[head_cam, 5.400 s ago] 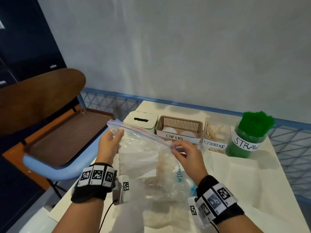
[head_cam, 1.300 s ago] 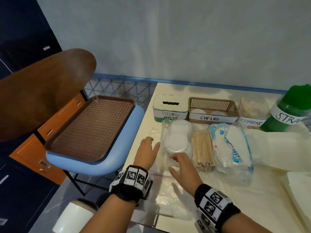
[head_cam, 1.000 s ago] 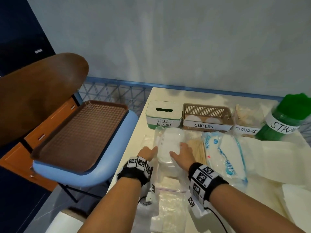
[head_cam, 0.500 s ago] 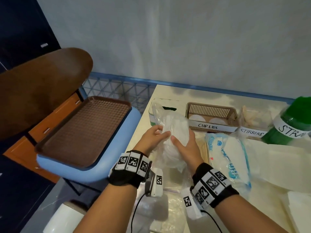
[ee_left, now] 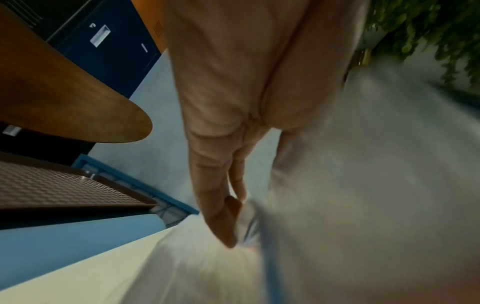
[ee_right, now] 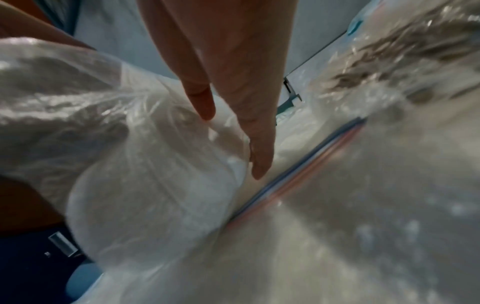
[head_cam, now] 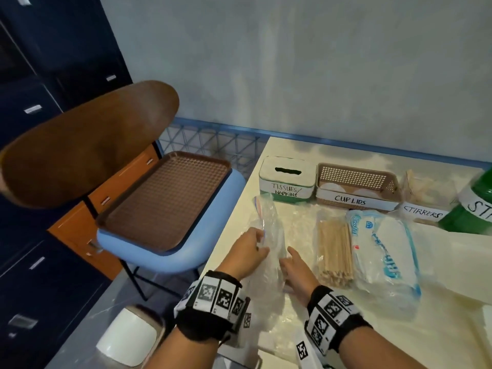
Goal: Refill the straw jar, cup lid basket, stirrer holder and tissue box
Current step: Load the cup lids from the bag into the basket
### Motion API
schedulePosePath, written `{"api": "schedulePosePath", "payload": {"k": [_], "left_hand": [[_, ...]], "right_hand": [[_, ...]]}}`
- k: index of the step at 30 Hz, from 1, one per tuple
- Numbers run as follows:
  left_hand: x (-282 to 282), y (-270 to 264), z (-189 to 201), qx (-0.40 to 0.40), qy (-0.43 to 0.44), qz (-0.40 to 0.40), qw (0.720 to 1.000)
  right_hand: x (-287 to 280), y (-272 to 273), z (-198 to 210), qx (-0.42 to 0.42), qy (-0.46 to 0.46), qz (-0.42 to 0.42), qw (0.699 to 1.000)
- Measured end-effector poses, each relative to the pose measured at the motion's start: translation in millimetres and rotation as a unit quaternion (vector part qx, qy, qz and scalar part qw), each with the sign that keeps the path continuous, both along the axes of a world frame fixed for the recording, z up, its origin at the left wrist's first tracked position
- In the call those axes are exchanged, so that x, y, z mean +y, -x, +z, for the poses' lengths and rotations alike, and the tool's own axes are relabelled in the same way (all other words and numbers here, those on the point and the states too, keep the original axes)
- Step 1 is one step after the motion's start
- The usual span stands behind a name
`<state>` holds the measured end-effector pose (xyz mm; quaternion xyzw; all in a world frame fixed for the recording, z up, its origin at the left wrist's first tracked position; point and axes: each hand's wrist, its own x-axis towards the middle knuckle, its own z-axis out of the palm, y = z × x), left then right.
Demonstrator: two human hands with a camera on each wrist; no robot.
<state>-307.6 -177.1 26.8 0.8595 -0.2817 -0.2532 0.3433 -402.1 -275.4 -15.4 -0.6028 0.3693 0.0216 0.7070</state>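
A clear plastic bag (head_cam: 269,227) with a white stack of cup lids (ee_right: 155,195) inside lies at the table's left edge. My left hand (head_cam: 258,239) pinches the bag's left side; the left wrist view is blurred, showing long fingers (ee_left: 221,216) against the plastic. My right hand (head_cam: 290,252) rests straight-fingered on the bag's right side (ee_right: 233,144). Behind stand the tissue box (head_cam: 286,182), the cup lid basket (head_cam: 356,179), the stirrer holder (head_cam: 423,203) and the green straw jar (head_cam: 474,209). A stirrer bundle (head_cam: 335,251) and a tissue pack (head_cam: 384,254) lie to the right.
A chair with a brown mesh tray (head_cam: 165,201) on its blue seat stands close to the table's left edge. A white bin (head_cam: 127,339) sits on the floor below. A flat zip bag (ee_right: 363,205) lies under my right hand. White paper (head_cam: 466,265) covers the table's right.
Half a second ago both hands held the bag of lids raised in front of the tissue box. Now they are lower and nearer me, and my right hand's fingers have straightened.
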Motion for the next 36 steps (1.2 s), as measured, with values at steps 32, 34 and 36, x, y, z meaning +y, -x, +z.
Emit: {"api": "schedulePosePath", "payload": {"k": [32, 34, 36], "left_hand": [[1, -16, -16, 0.083, 0.249, 0.273, 0.925], [-2, -16, -19, 0.075, 0.225, 0.249, 0.939], [-10, -17, -21, 0.101, 0.217, 0.253, 0.937]], "right_hand": [[-63, 21, 19, 0.033, 0.335, -0.184, 0.924], [-44, 18, 42, -0.095, 0.446, -0.181, 0.872], [-22, 5, 63, -0.214, 0.472, -0.08, 0.851]]}}
